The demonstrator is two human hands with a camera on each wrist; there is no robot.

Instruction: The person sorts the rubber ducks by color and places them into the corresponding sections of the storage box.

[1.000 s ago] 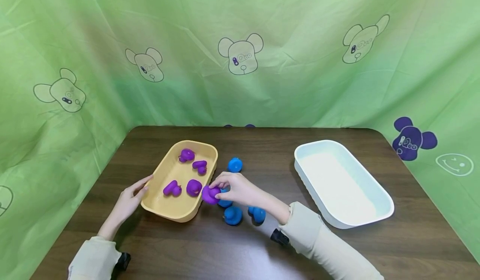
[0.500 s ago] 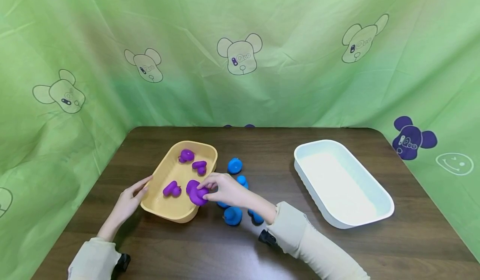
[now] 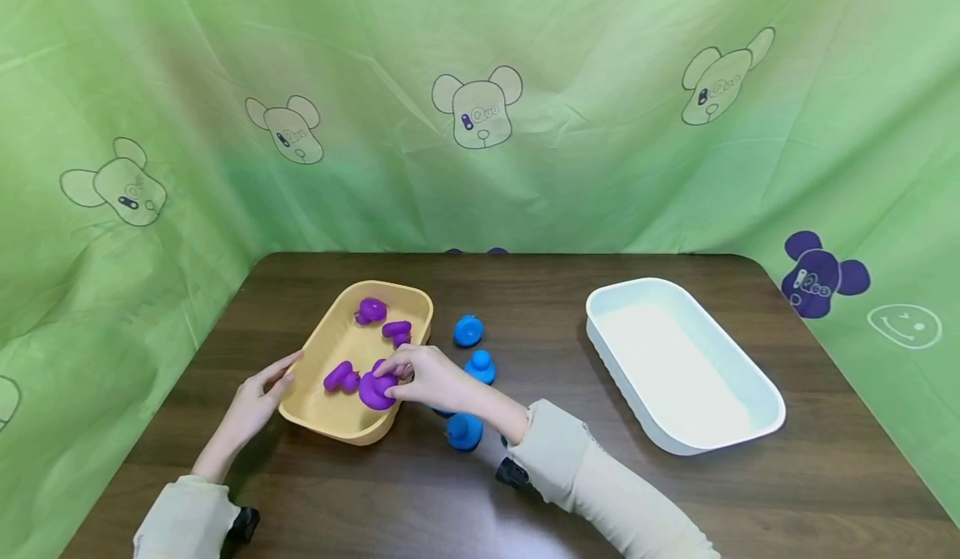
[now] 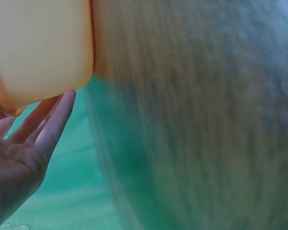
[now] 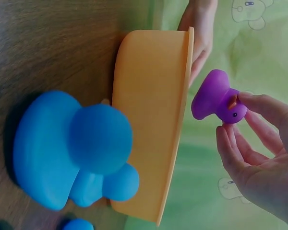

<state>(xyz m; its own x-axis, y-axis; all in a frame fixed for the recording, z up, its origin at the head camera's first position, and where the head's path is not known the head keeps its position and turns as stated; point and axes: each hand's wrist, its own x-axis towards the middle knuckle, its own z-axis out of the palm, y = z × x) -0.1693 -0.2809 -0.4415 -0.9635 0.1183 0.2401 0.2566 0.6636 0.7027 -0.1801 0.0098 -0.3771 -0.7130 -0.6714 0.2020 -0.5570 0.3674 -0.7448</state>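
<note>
My right hand point(image 3: 431, 382) pinches a purple rubber duck point(image 5: 211, 96) by its head between thumb and fingers, over the near right part of the yellow tray point(image 3: 411, 294). In the right wrist view the duck shows above the tray's rim. Several other purple ducks point(image 3: 372, 311) lie inside the tray; one is mostly hidden behind the held duck. My left hand point(image 3: 251, 405) touches the tray's left side, and the left wrist view shows its fingers point(image 4: 57, 120) extended against the outer wall.
Several blue ducks point(image 3: 468, 331) stand on the wooden table point(image 3: 525, 292) right of the yellow tray, some partly hidden by my right arm. A white tray point(image 3: 675, 359) holding nothing stands at the right. Green cloth point(image 3: 360, 192) hangs behind the table.
My right hand has moved left with the purple duck, from beside the yellow tray's right rim to over its inside. My left hand has stayed at the tray's left side.
</note>
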